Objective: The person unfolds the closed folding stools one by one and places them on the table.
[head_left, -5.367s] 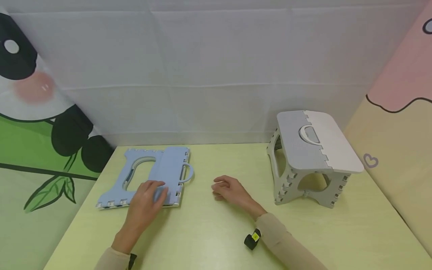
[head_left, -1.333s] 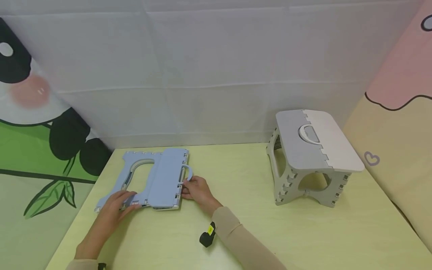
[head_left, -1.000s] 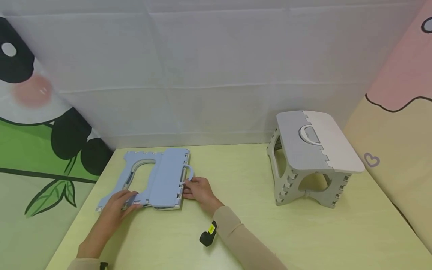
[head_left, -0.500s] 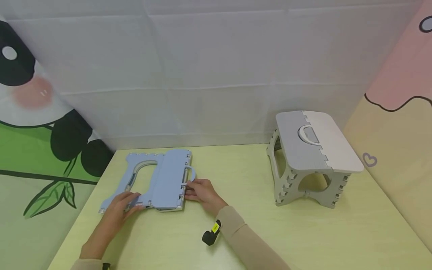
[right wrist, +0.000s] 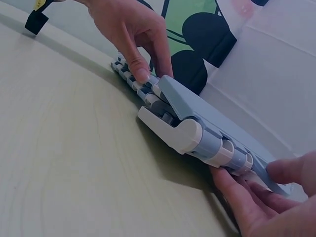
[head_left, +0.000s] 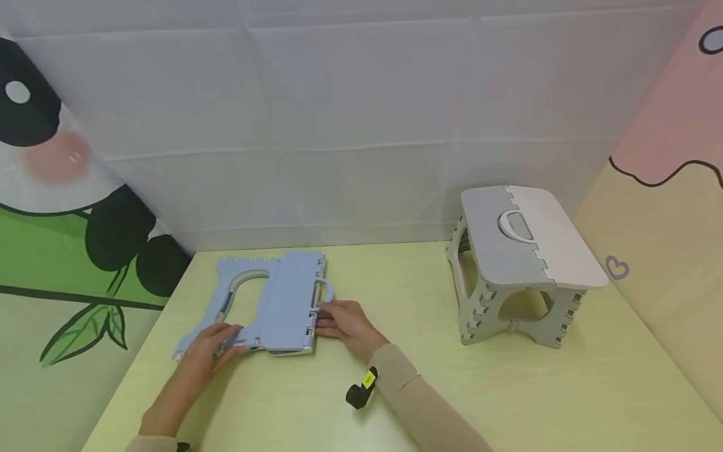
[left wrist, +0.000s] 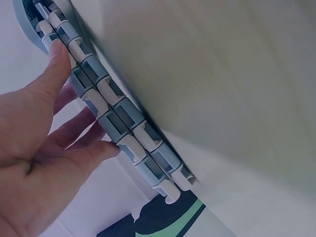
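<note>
A blue folding stool [head_left: 290, 301], folded flat, is at the left of the table. My left hand [head_left: 200, 355] grips its near hinged edge, thumb on the hinge side and fingers over the top. On the right edge, just below the loop handle [head_left: 326, 292], my right hand [head_left: 353, 329] holds the stool. In the right wrist view, that hand's thumb lies on top of the blue panel [right wrist: 217, 128] and its fingers reach underneath. That view also shows a shadow under the stool's near corner. The left wrist view shows the interlocking blue and white hinge [left wrist: 113, 116] close up.
A grey and white folding stool [head_left: 525, 251] stands unfolded at the right, its white handle lying on the seat. A pale wall sheet [head_left: 361, 188] closes off the table's [head_left: 395, 270] back edge. Printed cartoon panels flank both sides.
Earlier, my left hand was on the blue panel and my right hand was apart from it. Both came to grip the edges, and the blue stool has since shifted slightly right.
</note>
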A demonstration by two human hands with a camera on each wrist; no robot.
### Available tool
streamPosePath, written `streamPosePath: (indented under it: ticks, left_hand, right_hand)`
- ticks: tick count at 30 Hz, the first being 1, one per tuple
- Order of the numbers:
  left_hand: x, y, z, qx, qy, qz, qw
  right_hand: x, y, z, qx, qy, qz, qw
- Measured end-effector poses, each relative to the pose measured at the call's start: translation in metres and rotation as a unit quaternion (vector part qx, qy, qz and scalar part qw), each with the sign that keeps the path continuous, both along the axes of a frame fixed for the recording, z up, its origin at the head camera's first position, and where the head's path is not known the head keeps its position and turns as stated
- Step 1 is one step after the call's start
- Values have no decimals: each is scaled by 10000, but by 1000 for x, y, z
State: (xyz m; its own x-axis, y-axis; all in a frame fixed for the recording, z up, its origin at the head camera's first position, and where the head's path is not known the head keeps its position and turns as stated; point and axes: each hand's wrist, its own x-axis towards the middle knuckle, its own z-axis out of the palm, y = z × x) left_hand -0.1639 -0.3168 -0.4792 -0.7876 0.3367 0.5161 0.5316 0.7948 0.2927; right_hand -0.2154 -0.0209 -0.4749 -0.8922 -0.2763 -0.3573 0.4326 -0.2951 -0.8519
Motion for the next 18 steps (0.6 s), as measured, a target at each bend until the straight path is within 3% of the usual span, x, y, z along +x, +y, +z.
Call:
streamPosePath:
  ticks: [10,18]
  left_hand:
    - [3,6,0,-18,-30,-12,10000]
    - [7,12,4,-30,-318,104,9994]
  right_hand:
    - [0,11,1,92,103,201,9997]
    - [2,13,4,209,307,-59,9993]
